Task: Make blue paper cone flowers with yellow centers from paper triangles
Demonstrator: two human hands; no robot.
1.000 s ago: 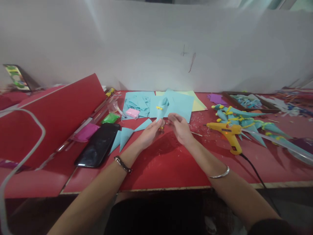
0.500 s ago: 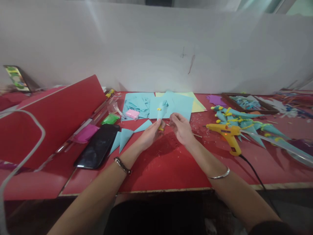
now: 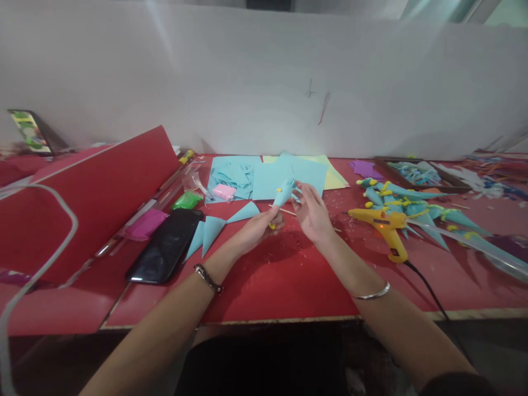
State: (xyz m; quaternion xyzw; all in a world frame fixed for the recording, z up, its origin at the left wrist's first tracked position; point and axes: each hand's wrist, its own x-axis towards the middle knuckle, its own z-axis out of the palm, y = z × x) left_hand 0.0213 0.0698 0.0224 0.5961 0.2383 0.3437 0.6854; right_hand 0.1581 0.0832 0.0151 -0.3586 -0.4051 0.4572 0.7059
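Note:
My left hand (image 3: 260, 226) is closed round the lower part of a light blue paper cone (image 3: 282, 193) that carries a yellow blob; a bit of yellow also shows at the fingers. The cone leans to the right. At its upper right end are the fingertips of my right hand (image 3: 314, 215), which is partly curled with fingers apart; whether it pinches the cone's rim is too small to tell. A thin wooden stick (image 3: 287, 211) lies behind the hands. More blue paper cones (image 3: 213, 231) lie to the left of my left hand.
A yellow glue gun (image 3: 385, 228) lies on the right beside finished blue cones with yellow trim (image 3: 412, 203). A black phone (image 3: 165, 247), green packet (image 3: 187, 200) and red board (image 3: 91, 203) are left. Blue sheets (image 3: 266, 181) and a tray of scraps (image 3: 445, 179) lie behind.
The cone has tipped over to the right in my left hand. My right hand has moved slightly right, with its fingertips now at the cone's upper end.

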